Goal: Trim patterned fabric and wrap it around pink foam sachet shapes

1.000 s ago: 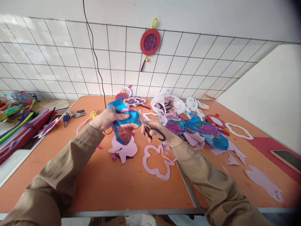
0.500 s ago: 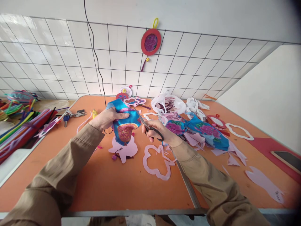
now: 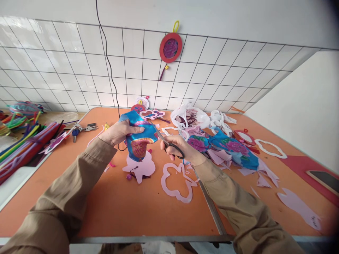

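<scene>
A blue patterned cloth with pink and orange designs is pinched in my left hand, thumb on top, above the table. My right hand is closed round black-handled scissors, whose blades point up and left to the cloth's right edge. Whether the blades are parted is hard to tell. Below the cloth lies a pink paper shape beside a purple bead. A pink flower-shaped paper outline rests on the table under my right hand.
The orange table holds blue floral cloth and paper scraps at right, a white plastic bag behind, keys and colourful pipe cleaners at left. A phone lies far right.
My left hand and the cloth have shifted slightly left, and the cloth's lower part hangs a little differently. My right hand still holds the scissors in nearly the same place.
</scene>
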Demonstrator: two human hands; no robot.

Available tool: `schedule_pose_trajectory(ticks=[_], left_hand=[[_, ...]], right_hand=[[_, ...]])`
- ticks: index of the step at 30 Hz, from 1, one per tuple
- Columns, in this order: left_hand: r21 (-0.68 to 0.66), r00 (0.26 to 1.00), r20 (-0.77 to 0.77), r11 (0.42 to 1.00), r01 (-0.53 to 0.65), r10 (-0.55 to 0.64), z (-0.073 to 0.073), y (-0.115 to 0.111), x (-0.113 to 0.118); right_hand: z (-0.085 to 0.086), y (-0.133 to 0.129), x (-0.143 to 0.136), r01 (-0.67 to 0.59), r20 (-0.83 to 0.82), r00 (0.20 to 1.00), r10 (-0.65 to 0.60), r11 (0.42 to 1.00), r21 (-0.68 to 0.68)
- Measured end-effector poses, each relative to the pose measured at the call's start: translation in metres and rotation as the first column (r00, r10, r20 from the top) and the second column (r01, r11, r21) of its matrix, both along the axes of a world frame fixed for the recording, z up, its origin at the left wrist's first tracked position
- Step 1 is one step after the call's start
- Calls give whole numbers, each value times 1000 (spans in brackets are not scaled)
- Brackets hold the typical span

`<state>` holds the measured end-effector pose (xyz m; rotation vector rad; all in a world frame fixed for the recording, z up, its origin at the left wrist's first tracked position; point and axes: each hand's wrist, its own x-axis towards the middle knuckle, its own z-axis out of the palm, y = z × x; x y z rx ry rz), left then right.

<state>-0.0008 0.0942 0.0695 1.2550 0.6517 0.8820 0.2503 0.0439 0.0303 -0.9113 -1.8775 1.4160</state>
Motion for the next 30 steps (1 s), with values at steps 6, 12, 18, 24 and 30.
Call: schedule_pose_trajectory(ticks=[6,12,18,24,30], left_hand=[[-32,999,-34,999,7,-8,7,-4,0],[-52,999,-45,998,25,-27,9,-2,-6],[-99,983,-160,993,70,-86,10,4,-15],[-80,993,-103,995,53,-61,10,5,-17],[-41,994,-96,998,53,-57,9,6,-17]], right_hand=[[-4,2,2,-13,25,1000,13,1000,13],[-3,2,3,-29,38,999,28,999,29],[1,1,2,-26,50,998,24,999,48],[4,0,1,-21,49,999,19,999,30],[4,0,1,-14,76,997,11,999,34]])
